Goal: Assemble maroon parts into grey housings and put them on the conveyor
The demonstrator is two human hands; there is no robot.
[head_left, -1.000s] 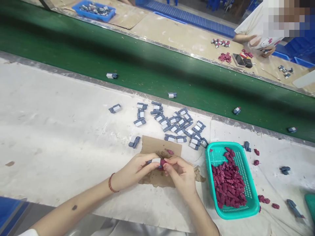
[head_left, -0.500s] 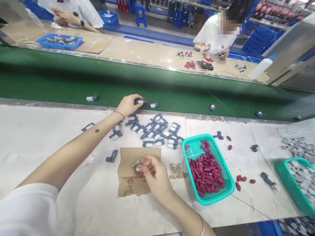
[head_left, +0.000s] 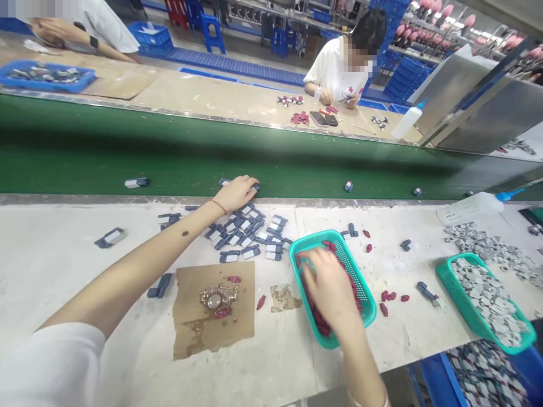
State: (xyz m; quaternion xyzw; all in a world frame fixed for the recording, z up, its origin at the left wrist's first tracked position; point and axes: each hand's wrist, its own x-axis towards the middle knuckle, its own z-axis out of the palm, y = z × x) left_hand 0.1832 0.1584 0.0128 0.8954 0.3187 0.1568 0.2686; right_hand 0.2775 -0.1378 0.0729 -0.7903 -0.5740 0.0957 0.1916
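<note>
My left hand (head_left: 237, 192) reaches out to the near edge of the green conveyor belt (head_left: 169, 158), fingers spread. Its fingertips touch a small grey part (head_left: 255, 186) lying there. Just below it lies a pile of grey-and-white parts (head_left: 250, 237). My right hand (head_left: 328, 288) is down inside a teal basket (head_left: 362, 282) of dark red pieces (head_left: 321, 325), fingers among them. Whether it grips one is hidden. Between my arms lies a cardboard scrap (head_left: 237, 322) with a shiny glue blob (head_left: 216, 298).
A second teal basket (head_left: 445, 278) of grey-white parts stands at the right, with a lying squeeze bottle (head_left: 466, 209) behind it. Single parts (head_left: 136, 182) ride the belt. Loose red pieces (head_left: 388, 295) dot the table. A person (head_left: 339, 70) works across the belt.
My left hand has let go of the red-tipped part at the belt edge and spread flat. My right hand left the cardboard and went right into the basket of red pieces.
</note>
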